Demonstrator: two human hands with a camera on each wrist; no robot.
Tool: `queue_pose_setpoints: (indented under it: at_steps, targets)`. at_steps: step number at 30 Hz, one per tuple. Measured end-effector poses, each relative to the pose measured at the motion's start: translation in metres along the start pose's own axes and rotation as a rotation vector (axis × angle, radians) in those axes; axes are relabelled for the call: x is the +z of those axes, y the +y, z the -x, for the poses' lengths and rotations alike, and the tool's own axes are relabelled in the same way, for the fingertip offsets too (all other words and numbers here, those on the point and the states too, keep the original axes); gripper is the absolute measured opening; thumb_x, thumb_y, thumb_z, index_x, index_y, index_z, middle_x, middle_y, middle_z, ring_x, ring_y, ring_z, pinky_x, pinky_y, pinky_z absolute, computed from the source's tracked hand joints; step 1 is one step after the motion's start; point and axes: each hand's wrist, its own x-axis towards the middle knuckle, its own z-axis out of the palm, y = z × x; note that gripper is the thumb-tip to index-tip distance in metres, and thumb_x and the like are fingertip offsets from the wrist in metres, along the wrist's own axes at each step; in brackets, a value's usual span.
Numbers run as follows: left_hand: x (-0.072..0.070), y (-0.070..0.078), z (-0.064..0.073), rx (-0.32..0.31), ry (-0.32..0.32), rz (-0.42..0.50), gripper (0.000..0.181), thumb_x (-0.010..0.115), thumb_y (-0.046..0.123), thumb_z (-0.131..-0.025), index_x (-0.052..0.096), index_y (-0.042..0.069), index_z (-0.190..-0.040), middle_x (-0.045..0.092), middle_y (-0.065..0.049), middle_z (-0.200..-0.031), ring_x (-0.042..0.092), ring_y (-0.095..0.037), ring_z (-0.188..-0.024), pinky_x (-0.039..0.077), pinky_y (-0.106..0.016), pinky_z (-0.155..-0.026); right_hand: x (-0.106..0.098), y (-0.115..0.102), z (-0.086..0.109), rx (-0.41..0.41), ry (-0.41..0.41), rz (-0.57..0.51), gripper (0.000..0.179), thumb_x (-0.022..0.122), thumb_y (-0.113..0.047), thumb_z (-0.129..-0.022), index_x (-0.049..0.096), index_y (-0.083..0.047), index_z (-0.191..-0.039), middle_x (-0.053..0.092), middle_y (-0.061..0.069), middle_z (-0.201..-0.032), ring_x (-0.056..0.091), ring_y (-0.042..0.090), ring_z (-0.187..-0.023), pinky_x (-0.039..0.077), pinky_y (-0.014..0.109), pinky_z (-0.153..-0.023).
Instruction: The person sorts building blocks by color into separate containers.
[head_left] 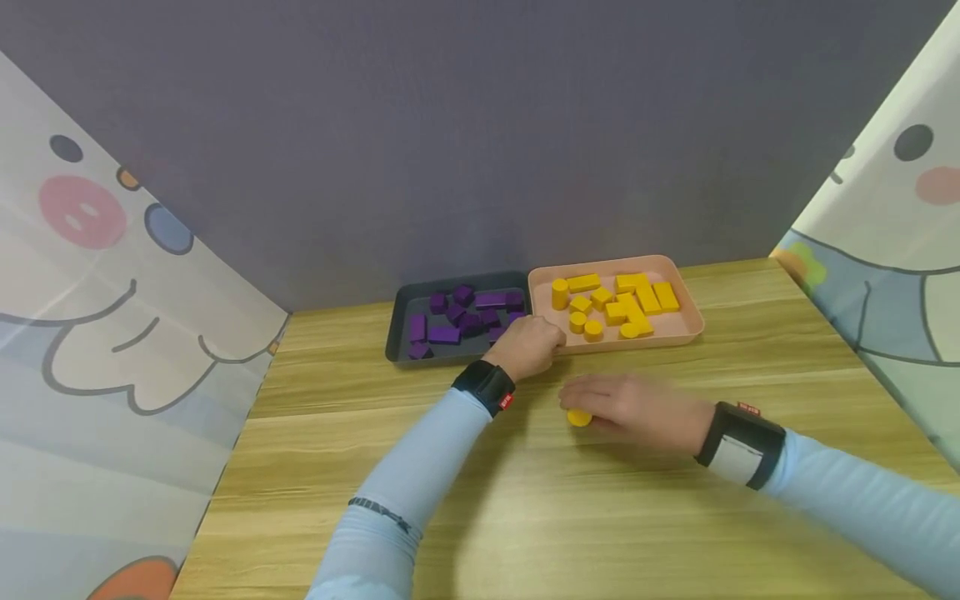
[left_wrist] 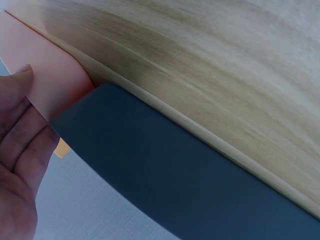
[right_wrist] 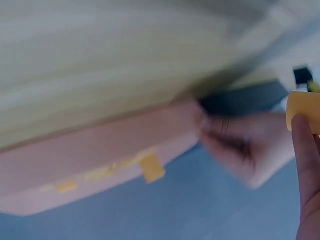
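Observation:
My left hand (head_left: pixel 525 346) pinches the near-left rim of the pink tray (head_left: pixel 693 327). In the left wrist view its thumb presses the tray's outer wall while the fingers curl over the inside. Several yellow blocks (head_left: pixel 647 298), bars, cubes and cylinders, lie in that tray. My right hand (head_left: pixel 630 408), blurred, holds a yellow cylinder (head_left: pixel 579 417) over the table in front of the trays. In the right wrist view a finger lies along this cylinder (right_wrist: pixel 305 111); the rest of the grip is cut off by the frame's edge.
A dark grey tray (head_left: pixel 393 337) with several purple blocks (head_left: pixel 444 335) stands against the pink one on the left. Behind both trays rises a grey panel (head_left: pixel 465 150). Cartoon-printed sheets flank the wooden table (head_left: pixel 337 433) on both sides.

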Motion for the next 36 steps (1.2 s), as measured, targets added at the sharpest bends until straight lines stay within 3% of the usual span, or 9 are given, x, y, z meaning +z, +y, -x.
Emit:
queue_pose_setpoints:
  at_steps: [8,16,18,21,24,27,32,36]
  targets:
    - [0.004,-0.002,0.001,0.013,0.032,0.009,0.006,0.074,0.016,-0.093,0.079,0.019,-0.093,0.072,0.009,-0.081,0.064,-0.010,-0.073,0.056,-0.025,-0.074,-0.027,0.028,-0.008,0.052,0.191,0.128,0.058,0.095,-0.008,-0.067,0.071,-0.009,-0.119,0.076,0.004,-0.115,0.073,0.021,-0.100,0.062,0.038,-0.084]
    - [0.003,0.000,0.000,0.002,0.018,-0.013,0.011,0.070,0.012,-0.094,0.077,0.019,-0.091,0.069,0.008,-0.079,0.062,-0.010,-0.073,0.054,-0.026,-0.073,-0.046,0.057,-0.005,0.167,0.310,0.173,0.055,0.094,0.000,-0.064,0.071,-0.004,-0.114,0.077,0.011,-0.110,0.075,0.027,-0.093,0.062,0.042,-0.079]
    - [0.002,0.000,0.000,0.000,0.017,-0.018,0.012,0.069,0.012,-0.095,0.078,0.020,-0.092,0.070,0.008,-0.080,0.062,-0.010,-0.074,0.054,-0.026,-0.074,-0.050,0.063,0.000,0.251,0.326,0.155,0.053,0.092,0.002,-0.067,0.071,-0.001,-0.116,0.077,0.014,-0.109,0.073,0.027,-0.088,0.062,0.044,-0.076]
    - [0.003,0.000,0.000,0.001,0.021,-0.025,0.012,0.069,0.012,-0.095,0.078,0.020,-0.092,0.070,0.008,-0.080,0.062,-0.010,-0.073,0.055,-0.026,-0.074,-0.055,0.074,0.008,0.450,0.320,0.106,0.046,0.087,-0.001,-0.077,0.070,0.000,-0.120,0.075,0.017,-0.111,0.073,0.029,-0.087,0.062,0.048,-0.076]
    - [0.004,-0.002,0.000,0.004,0.026,-0.024,0.013,0.069,0.012,-0.095,0.077,0.020,-0.092,0.069,0.008,-0.079,0.061,-0.011,-0.072,0.054,-0.026,-0.073,-0.057,0.087,0.016,0.666,0.318,-0.001,0.039,0.080,-0.005,-0.087,0.067,0.001,-0.124,0.072,0.021,-0.115,0.072,0.036,-0.094,0.060,0.054,-0.083]
    - [0.006,-0.003,0.000,0.006,0.027,-0.024,0.013,0.068,0.012,-0.095,0.077,0.021,-0.091,0.067,0.008,-0.077,0.060,-0.011,-0.071,0.052,-0.025,-0.071,-0.058,0.101,0.025,0.822,0.336,-0.090,0.037,0.075,-0.010,-0.093,0.065,0.003,-0.126,0.069,0.024,-0.121,0.071,0.040,-0.102,0.058,0.057,-0.089]
    - [0.006,-0.003,0.000,0.011,0.036,-0.016,0.012,0.069,0.012,-0.095,0.077,0.021,-0.091,0.066,0.008,-0.077,0.059,-0.011,-0.070,0.052,-0.025,-0.071,-0.056,0.120,0.038,0.953,0.357,-0.133,0.037,0.073,-0.013,-0.094,0.065,0.006,-0.124,0.067,0.028,-0.120,0.066,0.043,-0.105,0.055,0.061,-0.091]
    - [0.006,-0.003,0.000,0.014,0.035,-0.006,0.011,0.071,0.012,-0.095,0.078,0.020,-0.093,0.067,0.009,-0.078,0.059,-0.010,-0.070,0.054,-0.025,-0.072,-0.051,0.128,0.047,1.017,0.323,-0.144,0.035,0.075,-0.012,-0.092,0.066,0.007,-0.120,0.068,0.029,-0.116,0.065,0.042,-0.102,0.055,0.060,-0.091]
